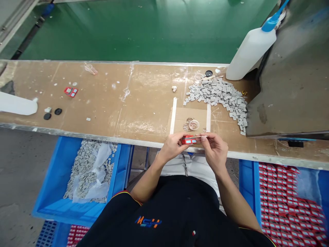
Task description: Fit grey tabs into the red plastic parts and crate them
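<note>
The left hand (172, 146) pinches a small red block (188, 139) at the near edge of the counter (108, 99), while the right hand (214, 151) grips a thin stick (200, 136) against it, probably to keep the fingertip work steady.

"Can you see the whole red piece (188, 140)?"

"No, the fingers (203, 138) hide part of it. The blue crate (246, 185) at four o'clock runs off the frame, and what's in the clear cup (193, 125) is too small to tell."
</note>
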Motion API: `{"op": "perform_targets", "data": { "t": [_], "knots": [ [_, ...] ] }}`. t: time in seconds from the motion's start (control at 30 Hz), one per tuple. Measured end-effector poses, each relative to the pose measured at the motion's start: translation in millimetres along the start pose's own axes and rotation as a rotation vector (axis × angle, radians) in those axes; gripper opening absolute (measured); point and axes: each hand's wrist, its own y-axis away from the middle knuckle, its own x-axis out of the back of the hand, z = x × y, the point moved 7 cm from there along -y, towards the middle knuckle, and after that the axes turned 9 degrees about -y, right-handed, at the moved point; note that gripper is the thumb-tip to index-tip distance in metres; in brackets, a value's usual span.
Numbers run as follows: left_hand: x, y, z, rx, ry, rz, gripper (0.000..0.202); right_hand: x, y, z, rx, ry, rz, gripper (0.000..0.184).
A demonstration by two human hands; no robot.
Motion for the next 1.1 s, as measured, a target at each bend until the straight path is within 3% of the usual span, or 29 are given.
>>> {"op": "perform_targets", "data": {
  "t": [0.33,0.63,0.83,1.0,1.1],
  "knots": [
    [1.6,0,3,-0.052,0.004,0.015,0.022,-9,-4,-32,0.241,0.35,-0.085,0.017],
    [1.3,1,0,-0.041,0.012,0.002,0.024,-1,-5,-24,0.208,0.198,-0.038,0.011],
    [2.6,1,0,-0.065,0.03,-0.014,0.024,11,-30,-21,0.256,0.185,0.072,0.015],
    [4.9,1,1,-0.094,0.049,-0.009,0.023,-7,-46,-12,0.306,0.33,-0.067,0.022],
    [4.7,0,-1,-0.083,0.078,-0.023,0.025,-1,-55,-9,0.295,0.38,-0.133,0.029]
  ]
}}
